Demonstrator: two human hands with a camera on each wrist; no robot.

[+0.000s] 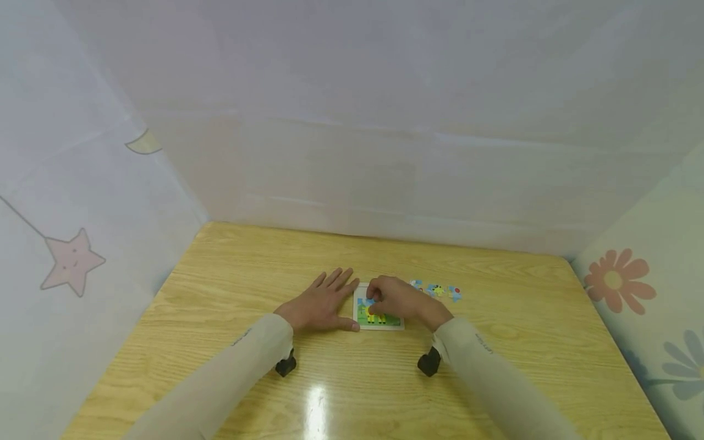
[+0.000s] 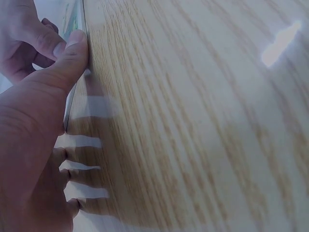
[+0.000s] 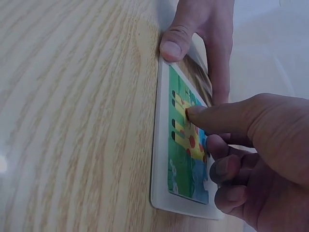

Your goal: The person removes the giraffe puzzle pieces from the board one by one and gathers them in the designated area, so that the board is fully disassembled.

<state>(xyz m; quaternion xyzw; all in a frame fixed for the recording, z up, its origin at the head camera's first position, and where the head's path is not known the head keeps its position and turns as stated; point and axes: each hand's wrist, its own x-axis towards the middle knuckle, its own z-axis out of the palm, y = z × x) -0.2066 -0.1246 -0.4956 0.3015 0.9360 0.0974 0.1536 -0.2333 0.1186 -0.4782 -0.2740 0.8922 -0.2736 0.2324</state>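
Observation:
A small jigsaw puzzle sits in a shallow white tray on the table, showing a yellow animal with red spots on green and blue. My left hand lies spread at the tray's left side, its thumb resting on the near corner and its forefinger by the far one. Over the picture is my right hand, the thumb pressing on the animal and the other fingers curled. No piece shows between its fingers; part of the grip is hidden. Several loose puzzle pieces lie just to its right.
The wooden table reaches back to a pale cloth wall. Printed side walls stand left and right, with a pink star and a red flower. A black wrist device hangs below each sleeve.

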